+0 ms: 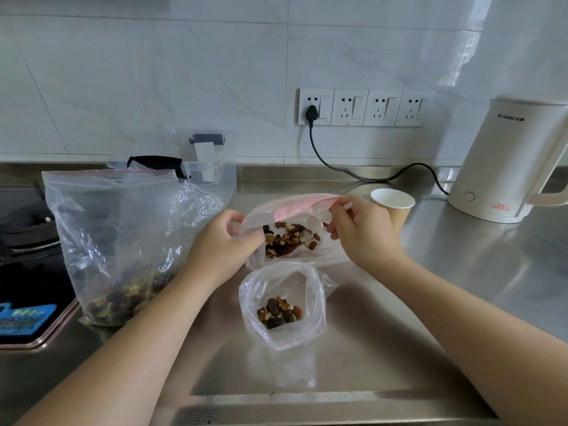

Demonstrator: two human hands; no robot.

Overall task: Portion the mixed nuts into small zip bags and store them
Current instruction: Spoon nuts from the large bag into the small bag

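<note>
Nearest on the worktop (399, 318) stands one small bag (284, 305), filled but unsealed. Just behind it the left hand (222, 244) and right hand (361, 232) pinch the mouth of a second small bag (295, 238), fingers curled on the plastic. Two portions are made; sealing and storing remain. One big bag (123, 241) of nuts stands left, with a clear box (212, 173) behind.

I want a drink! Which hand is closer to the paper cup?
Right. The right hand pinches the small bag's rim just beside the paper cup; the left hand grips the bag's far side, farther away.
</note>
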